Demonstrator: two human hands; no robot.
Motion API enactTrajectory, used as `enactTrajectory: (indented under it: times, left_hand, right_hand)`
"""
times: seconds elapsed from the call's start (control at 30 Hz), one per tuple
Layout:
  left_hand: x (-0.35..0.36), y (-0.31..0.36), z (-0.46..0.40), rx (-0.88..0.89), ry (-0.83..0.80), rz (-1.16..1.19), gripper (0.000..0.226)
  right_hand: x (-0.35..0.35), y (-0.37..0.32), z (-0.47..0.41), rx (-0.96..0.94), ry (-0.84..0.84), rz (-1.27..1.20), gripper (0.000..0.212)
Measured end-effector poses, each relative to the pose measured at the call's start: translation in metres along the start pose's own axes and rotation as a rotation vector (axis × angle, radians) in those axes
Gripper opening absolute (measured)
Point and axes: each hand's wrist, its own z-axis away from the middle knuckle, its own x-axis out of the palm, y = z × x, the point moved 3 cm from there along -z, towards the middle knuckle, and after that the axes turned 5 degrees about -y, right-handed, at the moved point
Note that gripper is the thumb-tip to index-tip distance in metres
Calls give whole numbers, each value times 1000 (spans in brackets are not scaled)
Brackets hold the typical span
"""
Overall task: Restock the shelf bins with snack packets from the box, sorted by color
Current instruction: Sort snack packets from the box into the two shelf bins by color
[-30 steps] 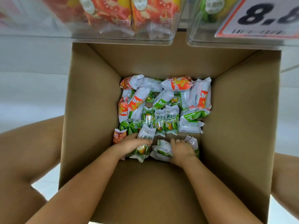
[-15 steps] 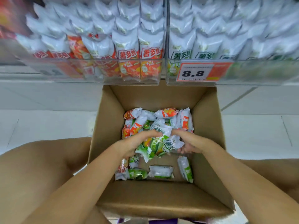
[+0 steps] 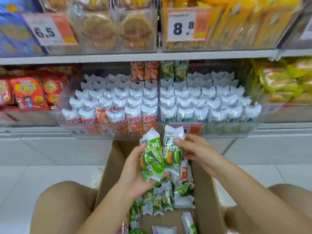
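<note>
Shelf bins stand behind the box; above it, left hand and right hand each grip green packets.

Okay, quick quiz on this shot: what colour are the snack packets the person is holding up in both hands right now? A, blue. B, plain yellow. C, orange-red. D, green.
D: the left hand grips a green packet and the right hand holds a second green packet, both raised above the cardboard box, just below the bin of green-labelled packets.
</note>
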Motion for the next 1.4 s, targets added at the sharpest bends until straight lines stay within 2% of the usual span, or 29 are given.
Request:
enactTrajectory:
  times: [0.1, 0.17, 0.23, 0.33, 0.43, 0.47, 0.63, 0.73, 0.8, 0.87, 0.9, 1.0, 1.03, 1.2, 1.4]
  left_hand:
    - [27, 14, -2, 36, -45, -50, 63]
    - [43, 22, -3, 67, -28, -85, 48]
    - [55, 30, -6, 67, 1, -174, 47]
    - [66, 44, -14, 78, 53, -403, 59]
    - [76, 64, -25, 135, 154, -605, 67]
    - [76, 70, -31, 153, 169, -636, 66]
    - [78, 114, -79, 235, 255, -721, 37]
    - [84, 139, -109, 289, 277, -777, 19]
    - [83, 155, -131, 351, 317, -848, 35]
    - [83, 166, -149, 421, 410, -908, 69]
    - [83, 169, -156, 445, 462, -953, 72]
    - [80, 178, -181, 581, 531, -1053, 31]
    - [81, 179, -189, 601, 544, -1082, 27]
    - [84, 179, -211, 730, 501, -1138, 32]
    - [66, 183, -218, 804, 512, -1363, 37]
  right_hand:
    - [-1, -14, 8, -51, 6, 86, 45]
    - [-4, -25, 9, -74, 30, 109, 48]
    - [-11, -33, 5, -97, 71, 123, 53]
    - [-27, -49, -2, -62, 122, 81, 37]
    - [-54, -66, -17, -68, 147, 56, 66]
    - [-62, -73, -23, -55, 160, 62, 68]
    - [-101, -105, -64, -53, 249, 68, 36]
    - [-115, -119, -91, -88, 324, 23, 41]
    - [-118, -122, -108, -115, 379, -7, 43]
    - [-119, -122, -125, -174, 421, 16, 35]
    - [-118, -122, -132, -210, 446, 60, 35]
    - [-112, -125, -148, -323, 506, 190, 41]
    - [-110, -127, -152, -362, 510, 205, 42]
    - [-101, -131, -170, -511, 470, 241, 37]
    - [-97, -121, -184, -515, 418, 279, 42]
